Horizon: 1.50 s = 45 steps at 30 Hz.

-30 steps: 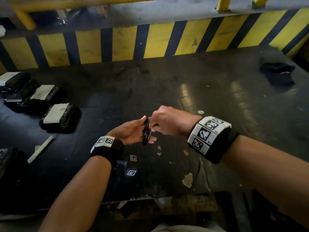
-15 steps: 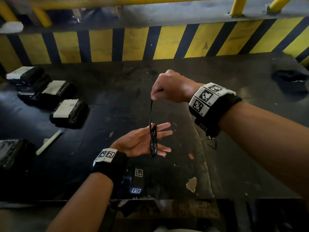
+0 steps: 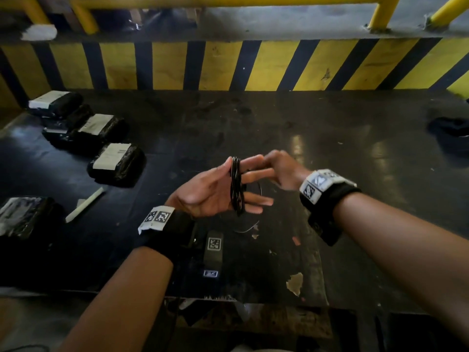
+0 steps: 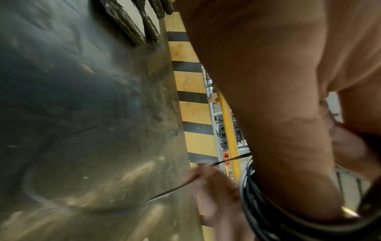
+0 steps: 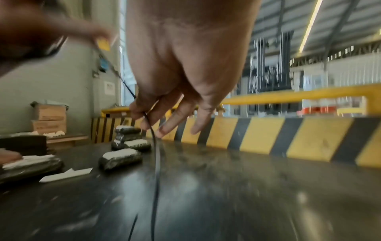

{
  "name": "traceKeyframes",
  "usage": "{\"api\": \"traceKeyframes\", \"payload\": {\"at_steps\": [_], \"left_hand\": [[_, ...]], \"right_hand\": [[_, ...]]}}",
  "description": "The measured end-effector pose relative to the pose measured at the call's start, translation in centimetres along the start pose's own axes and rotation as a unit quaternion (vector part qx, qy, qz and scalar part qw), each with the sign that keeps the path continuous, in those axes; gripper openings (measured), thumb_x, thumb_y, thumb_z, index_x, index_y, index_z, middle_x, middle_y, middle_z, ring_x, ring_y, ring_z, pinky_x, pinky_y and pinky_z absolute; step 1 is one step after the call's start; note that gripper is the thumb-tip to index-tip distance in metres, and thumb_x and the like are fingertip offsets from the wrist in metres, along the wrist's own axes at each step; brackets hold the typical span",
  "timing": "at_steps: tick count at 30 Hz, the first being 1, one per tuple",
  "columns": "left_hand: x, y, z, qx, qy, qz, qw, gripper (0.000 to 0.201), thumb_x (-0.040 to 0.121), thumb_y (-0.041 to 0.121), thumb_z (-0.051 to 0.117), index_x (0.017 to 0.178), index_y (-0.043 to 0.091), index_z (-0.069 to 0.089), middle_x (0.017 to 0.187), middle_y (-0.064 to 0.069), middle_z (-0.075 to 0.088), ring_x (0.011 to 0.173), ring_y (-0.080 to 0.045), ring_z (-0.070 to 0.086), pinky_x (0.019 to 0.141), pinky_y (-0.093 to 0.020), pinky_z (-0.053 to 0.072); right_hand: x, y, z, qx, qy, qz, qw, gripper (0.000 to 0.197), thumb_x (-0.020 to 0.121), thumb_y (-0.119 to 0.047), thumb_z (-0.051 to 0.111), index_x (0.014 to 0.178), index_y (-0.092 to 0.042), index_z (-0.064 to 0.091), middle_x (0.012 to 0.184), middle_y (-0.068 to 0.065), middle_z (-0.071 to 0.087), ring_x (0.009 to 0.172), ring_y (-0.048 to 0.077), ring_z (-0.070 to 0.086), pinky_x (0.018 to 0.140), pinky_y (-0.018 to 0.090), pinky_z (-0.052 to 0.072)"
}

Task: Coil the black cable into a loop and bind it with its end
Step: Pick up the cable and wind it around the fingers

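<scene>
The black cable (image 3: 236, 185) is wound in several turns round the straight fingers of my left hand (image 3: 247, 163), which lies palm up above the dark table (image 3: 330, 153). The thumb presses the coil against the index finger. My right hand (image 3: 275, 165) is just behind the left fingertips and pinches the free strand (image 5: 153, 146), which hangs down to the table. In the left wrist view the coil (image 4: 253, 203) circles the fingers, and the blurred right hand (image 4: 210, 179) holds the thin strand beyond it. The right wrist view shows thumb and forefinger (image 5: 142, 112) gripping the strand.
Several black wrapped bundles with white labels (image 3: 116, 163) lie at the left, with a white strip (image 3: 85, 204) near them. A black cloth (image 3: 449, 130) is at the far right. A yellow-and-black striped barrier (image 3: 228, 64) closes the back. The table's front edge (image 3: 228, 298) is near my forearms.
Half a second ago my right hand was raised, pulling the strand up taut. It has come down behind the left fingers with the strand. Both hands have moved farther from me.
</scene>
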State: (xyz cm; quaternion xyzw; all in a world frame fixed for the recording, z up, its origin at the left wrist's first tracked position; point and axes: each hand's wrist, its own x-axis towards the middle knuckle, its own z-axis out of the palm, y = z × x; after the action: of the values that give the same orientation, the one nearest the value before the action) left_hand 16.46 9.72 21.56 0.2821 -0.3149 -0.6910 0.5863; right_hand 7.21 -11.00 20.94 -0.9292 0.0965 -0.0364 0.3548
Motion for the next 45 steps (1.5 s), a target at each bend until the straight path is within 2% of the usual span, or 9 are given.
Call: {"api": "traceKeyframes", "payload": {"at_steps": [4,6,11,16,19,23,27,35,45], "left_hand": [[1.9,2.3,0.2,0.047,0.019,0.01,0.999,0.054,0.1,0.047,0.034,0.147,0.027,0.049,0.163,-0.008,0.034,0.131,-0.049,0.046,0.111,-0.062,0.034],[2.7,2.8,-0.5,0.05,0.044,0.004,0.998,0.054,0.099,0.048,0.034,0.147,0.028,0.05,0.161,-0.008,0.039,0.128,-0.051,0.05,0.11,-0.061,0.037],[3.4,2.8,-4.3,0.052,0.129,-0.005,0.99,0.053,0.103,0.048,0.031,0.15,0.029,0.046,0.162,-0.012,0.035,0.128,-0.054,0.05,0.108,-0.061,0.042],[3.9,0.9,-6.5,0.057,0.2,-0.042,0.977,0.049,0.106,0.046,0.029,0.149,0.03,0.048,0.163,-0.012,0.028,0.138,-0.063,0.03,0.108,-0.063,0.041],[3.8,-0.5,-7.1,0.045,0.224,-0.066,0.971,0.051,0.104,0.045,0.035,0.149,0.026,0.046,0.161,-0.016,0.029,0.128,-0.05,0.053,0.101,-0.058,0.05],[3.7,-2.3,-7.4,0.042,0.21,-0.105,0.971,0.053,0.102,0.043,0.041,0.146,0.016,0.052,0.149,-0.018,0.051,0.117,-0.043,0.062,0.106,-0.064,0.042],[3.5,-3.5,-7.1,0.058,0.179,-0.154,0.97,0.056,0.101,0.047,0.043,0.151,0.023,0.045,0.166,-0.009,0.025,0.122,-0.052,0.058,0.104,-0.062,0.046],[2.4,-4.7,-5.2,0.015,0.136,-0.126,0.983,0.053,0.101,0.045,0.041,0.151,0.026,0.047,0.165,-0.005,0.029,0.138,-0.062,0.031,0.108,-0.06,0.043],[-1.1,-5.3,-6.1,-0.013,0.195,-0.119,0.974,0.051,0.098,0.048,0.047,0.145,0.029,0.055,0.166,-0.008,0.025,0.13,-0.056,0.048,0.108,-0.061,0.042]], "right_hand": [[-3.6,1.5,5.1,0.006,-0.054,-0.008,0.998,0.018,0.094,-0.027,0.072,0.107,-0.017,0.081,0.102,-0.025,0.075,0.088,-0.011,0.068,0.087,0.023,0.053],[-4.5,1.6,6.7,0.016,-0.066,-0.039,0.997,0.017,0.094,-0.031,0.071,0.105,-0.022,0.081,0.106,-0.016,0.079,0.098,-0.004,0.072,0.092,0.029,0.057],[-5.7,-0.3,6.4,0.017,-0.081,-0.088,0.993,0.018,0.097,-0.021,0.068,0.103,-0.011,0.081,0.105,-0.001,0.081,0.098,0.003,0.073,0.085,0.008,0.05],[-5.7,-1.4,4.9,-0.046,-0.083,-0.058,0.994,0.023,0.1,-0.027,0.061,0.08,-0.028,0.072,0.08,-0.011,0.071,0.077,0.006,0.069,0.078,0.032,0.056],[-5.3,-2.4,2.9,-0.123,-0.118,-0.021,0.985,0.022,0.101,-0.023,0.056,0.083,-0.026,0.068,0.083,-0.007,0.066,0.073,0.008,0.064,0.078,0.035,0.055],[-3.9,-4.4,-0.4,-0.258,-0.113,-0.022,0.959,0.019,0.098,-0.02,0.054,0.092,-0.02,0.072,0.093,0.002,0.067,0.084,0.027,0.07,0.078,0.045,0.061],[-1.7,-5.7,-3.6,-0.312,-0.085,-0.04,0.946,0.018,0.092,-0.025,0.059,0.1,-0.026,0.075,0.107,0.007,0.071,0.095,0.035,0.069,0.081,0.047,0.058],[0.0,-6.3,-5.1,-0.367,-0.069,-0.087,0.923,0.027,0.096,-0.025,0.051,0.097,-0.025,0.078,0.102,-0.001,0.075,0.095,0.03,0.069,0.09,0.043,0.048],[0.7,-6.2,-3.7,-0.292,-0.106,-0.152,0.938,0.015,0.093,-0.022,0.067,0.101,-0.024,0.08,0.105,-0.004,0.077,0.096,0.022,0.072,0.086,0.042,0.058]]}}
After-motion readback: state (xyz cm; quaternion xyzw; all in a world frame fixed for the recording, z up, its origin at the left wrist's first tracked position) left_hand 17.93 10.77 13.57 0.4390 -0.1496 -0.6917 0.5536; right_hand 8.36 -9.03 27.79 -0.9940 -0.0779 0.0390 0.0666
